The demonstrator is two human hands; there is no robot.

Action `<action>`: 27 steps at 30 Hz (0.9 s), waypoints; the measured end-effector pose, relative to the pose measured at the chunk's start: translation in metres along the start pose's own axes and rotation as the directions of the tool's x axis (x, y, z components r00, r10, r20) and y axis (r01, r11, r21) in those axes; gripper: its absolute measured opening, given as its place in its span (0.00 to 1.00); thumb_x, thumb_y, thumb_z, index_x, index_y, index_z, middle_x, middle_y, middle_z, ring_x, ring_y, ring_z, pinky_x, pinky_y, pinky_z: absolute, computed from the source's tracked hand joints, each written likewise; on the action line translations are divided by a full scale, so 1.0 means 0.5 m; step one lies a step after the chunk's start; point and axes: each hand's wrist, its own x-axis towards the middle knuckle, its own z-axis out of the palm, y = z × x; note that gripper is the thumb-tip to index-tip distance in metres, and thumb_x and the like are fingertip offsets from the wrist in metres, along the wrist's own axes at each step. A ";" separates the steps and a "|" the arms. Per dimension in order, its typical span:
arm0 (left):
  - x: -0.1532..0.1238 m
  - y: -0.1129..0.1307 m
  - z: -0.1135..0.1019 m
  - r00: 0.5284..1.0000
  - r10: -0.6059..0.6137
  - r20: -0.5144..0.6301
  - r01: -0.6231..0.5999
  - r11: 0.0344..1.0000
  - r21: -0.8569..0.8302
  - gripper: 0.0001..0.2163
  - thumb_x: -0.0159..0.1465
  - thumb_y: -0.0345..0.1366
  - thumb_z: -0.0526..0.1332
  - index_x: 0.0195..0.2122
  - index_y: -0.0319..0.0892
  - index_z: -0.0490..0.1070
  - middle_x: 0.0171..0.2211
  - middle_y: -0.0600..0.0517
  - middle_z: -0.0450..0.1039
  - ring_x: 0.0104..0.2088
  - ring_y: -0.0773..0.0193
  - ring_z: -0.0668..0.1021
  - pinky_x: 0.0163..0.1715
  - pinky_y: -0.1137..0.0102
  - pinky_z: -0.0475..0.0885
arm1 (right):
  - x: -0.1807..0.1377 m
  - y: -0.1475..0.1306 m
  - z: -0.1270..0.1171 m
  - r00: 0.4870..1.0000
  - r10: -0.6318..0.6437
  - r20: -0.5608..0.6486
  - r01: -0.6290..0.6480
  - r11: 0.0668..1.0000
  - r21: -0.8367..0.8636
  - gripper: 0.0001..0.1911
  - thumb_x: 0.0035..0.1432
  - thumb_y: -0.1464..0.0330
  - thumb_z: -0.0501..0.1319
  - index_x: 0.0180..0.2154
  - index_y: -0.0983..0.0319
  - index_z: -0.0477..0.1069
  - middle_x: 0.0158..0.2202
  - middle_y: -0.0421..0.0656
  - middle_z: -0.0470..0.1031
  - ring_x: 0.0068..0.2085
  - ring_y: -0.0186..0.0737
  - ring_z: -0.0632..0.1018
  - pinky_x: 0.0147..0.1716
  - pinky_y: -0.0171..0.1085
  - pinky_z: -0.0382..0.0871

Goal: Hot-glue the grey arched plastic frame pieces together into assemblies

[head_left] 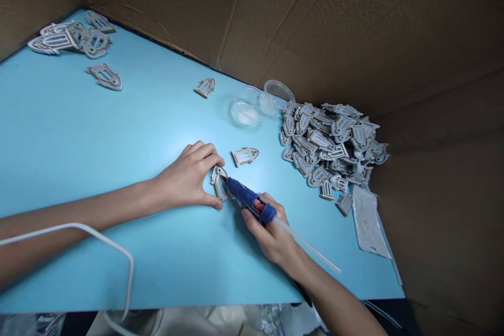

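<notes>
My right hand (pixel 273 239) is wrapped round a blue hot glue gun (pixel 246 194), with a clear glue stick (pixel 311 247) jutting from its rear. The nozzle is at the face of a small arched window piece (pixel 221 189), greyish white with brown edges, which lies on the table. My left hand (pixel 192 173) steadies this piece, index finger at its top and thumb near its lower edge. Just beyond lies another arched window piece (pixel 244 156), touched by neither hand.
A large heap of similar pieces (pixel 326 142) lies at the right, beside clear plastic cups (pixel 246 113) and a flat plastic bag (pixel 368 220). Further pieces (pixel 71 39) are piled in the far left corner. Cardboard walls (pixel 275 21) border the blue table (pixel 157 268). A white cable (pixel 98 233) crosses the lower left.
</notes>
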 end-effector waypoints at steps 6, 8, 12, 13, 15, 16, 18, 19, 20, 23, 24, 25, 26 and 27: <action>0.000 0.000 -0.001 1.000 -0.005 0.007 0.005 1.000 0.009 0.38 0.45 0.56 0.83 0.52 0.42 0.76 0.49 0.46 0.75 0.51 0.46 0.74 0.53 0.53 0.70 | 0.000 0.003 -0.005 1.000 0.021 -0.008 -0.021 0.999 0.027 0.17 0.69 0.66 0.57 0.27 0.57 0.55 0.23 0.36 0.62 0.26 0.37 0.65 0.31 0.39 0.57; 0.001 0.001 -0.001 1.000 -0.008 0.007 0.008 1.000 0.008 0.38 0.44 0.57 0.83 0.52 0.42 0.76 0.49 0.47 0.75 0.51 0.46 0.75 0.53 0.54 0.71 | -0.003 0.002 0.000 0.999 0.032 -0.005 -0.032 0.998 0.055 0.17 0.68 0.66 0.59 0.26 0.57 0.57 0.23 0.36 0.62 0.26 0.37 0.65 0.31 0.39 0.58; 0.002 0.006 0.006 0.999 -0.035 -0.022 0.035 0.999 0.020 0.38 0.43 0.57 0.83 0.50 0.42 0.77 0.47 0.47 0.75 0.50 0.45 0.75 0.53 0.53 0.71 | 0.009 -0.019 0.037 0.956 0.162 -0.245 -0.079 0.945 0.317 0.16 0.69 0.63 0.61 0.28 0.58 0.65 0.24 0.36 0.64 0.26 0.36 0.66 0.29 0.38 0.60; 0.002 0.008 0.010 0.998 -0.048 -0.042 0.049 0.998 0.028 0.37 0.43 0.58 0.83 0.49 0.43 0.77 0.47 0.47 0.76 0.50 0.45 0.75 0.52 0.53 0.70 | 0.018 -0.025 0.047 0.897 0.224 -0.382 -0.039 0.900 0.435 0.15 0.69 0.61 0.60 0.30 0.58 0.67 0.25 0.37 0.65 0.26 0.36 0.66 0.27 0.37 0.61; 0.002 0.011 0.016 0.995 -0.070 -0.075 0.073 0.997 0.037 0.36 0.43 0.59 0.82 0.47 0.44 0.78 0.46 0.47 0.76 0.50 0.45 0.75 0.52 0.53 0.70 | 0.040 -0.031 0.055 0.696 0.352 -0.626 0.133 0.793 0.594 0.15 0.69 0.56 0.59 0.33 0.58 0.70 0.28 0.37 0.67 0.27 0.36 0.68 0.24 0.35 0.62; 0.001 0.012 0.018 0.994 -0.075 -0.081 0.079 0.996 0.036 0.35 0.44 0.59 0.82 0.47 0.44 0.78 0.46 0.47 0.76 0.49 0.45 0.75 0.52 0.53 0.70 | 0.050 -0.030 0.053 0.607 0.406 -0.683 0.194 0.758 0.623 0.15 0.67 0.55 0.60 0.33 0.58 0.70 0.29 0.38 0.68 0.27 0.36 0.69 0.23 0.34 0.62; -0.002 0.014 0.018 0.995 -0.073 -0.070 0.075 0.997 0.028 0.35 0.45 0.59 0.81 0.48 0.44 0.78 0.46 0.47 0.76 0.49 0.45 0.74 0.52 0.53 0.70 | 0.065 -0.018 0.035 0.499 0.494 -0.712 0.222 0.721 0.657 0.17 0.63 0.52 0.64 0.34 0.59 0.71 0.30 0.38 0.69 0.29 0.35 0.71 0.23 0.33 0.63; -0.004 0.014 0.016 0.996 -0.066 -0.061 0.067 0.998 0.021 0.35 0.46 0.58 0.81 0.49 0.44 0.78 0.47 0.47 0.76 0.50 0.45 0.74 0.52 0.53 0.70 | 0.069 -0.008 0.023 0.472 0.532 -0.703 0.206 0.709 0.675 0.18 0.61 0.51 0.65 0.34 0.59 0.71 0.31 0.38 0.69 0.29 0.35 0.71 0.22 0.32 0.63; -0.007 0.015 0.013 0.997 -0.051 -0.052 0.052 0.999 0.015 0.34 0.48 0.58 0.80 0.51 0.44 0.78 0.49 0.46 0.76 0.50 0.45 0.74 0.53 0.53 0.70 | 0.070 0.004 0.009 0.458 0.565 -0.686 0.182 0.696 0.695 0.19 0.60 0.50 0.66 0.34 0.59 0.72 0.31 0.38 0.69 0.29 0.34 0.71 0.22 0.32 0.64; -0.015 0.018 0.002 0.999 0.050 -0.020 -0.050 0.999 -0.002 0.29 0.58 0.48 0.74 0.58 0.45 0.75 0.56 0.44 0.76 0.56 0.44 0.74 0.55 0.53 0.68 | 0.064 0.043 -0.028 0.464 0.617 -0.636 0.118 0.668 0.734 0.21 0.58 0.48 0.68 0.35 0.59 0.71 0.32 0.38 0.69 0.29 0.33 0.71 0.23 0.31 0.65; -0.019 0.019 -0.001 0.996 0.089 -0.010 -0.089 0.996 -0.004 0.26 0.61 0.44 0.71 0.60 0.45 0.74 0.57 0.44 0.76 0.57 0.45 0.74 0.54 0.54 0.68 | 0.062 0.053 -0.036 0.470 0.620 -0.628 0.101 0.669 0.736 0.22 0.57 0.47 0.68 0.35 0.59 0.70 0.32 0.38 0.69 0.29 0.33 0.72 0.23 0.30 0.66; -0.022 0.019 -0.003 0.993 0.117 -0.007 -0.117 0.993 0.002 0.25 0.63 0.40 0.69 0.61 0.44 0.74 0.55 0.45 0.78 0.56 0.46 0.75 0.54 0.54 0.67 | 0.061 0.061 -0.043 0.478 0.618 -0.624 0.085 0.675 0.733 0.22 0.58 0.47 0.68 0.35 0.59 0.70 0.31 0.38 0.69 0.29 0.33 0.72 0.22 0.30 0.66; -0.025 0.020 -0.004 0.991 0.132 -0.009 -0.132 0.991 0.015 0.24 0.63 0.39 0.68 0.61 0.44 0.74 0.52 0.45 0.79 0.54 0.47 0.76 0.53 0.55 0.67 | 0.060 0.067 -0.048 0.484 0.614 -0.623 0.072 0.682 0.728 0.23 0.58 0.46 0.68 0.35 0.59 0.70 0.31 0.38 0.69 0.28 0.33 0.71 0.22 0.30 0.66; -0.027 0.020 -0.005 0.991 0.136 -0.015 -0.136 0.990 0.032 0.24 0.64 0.41 0.69 0.61 0.44 0.74 0.46 0.46 0.81 0.51 0.47 0.77 0.52 0.55 0.67 | 0.061 0.071 -0.052 0.489 0.610 -0.624 0.062 0.689 0.722 0.23 0.58 0.46 0.68 0.34 0.59 0.70 0.30 0.38 0.69 0.28 0.33 0.71 0.22 0.30 0.66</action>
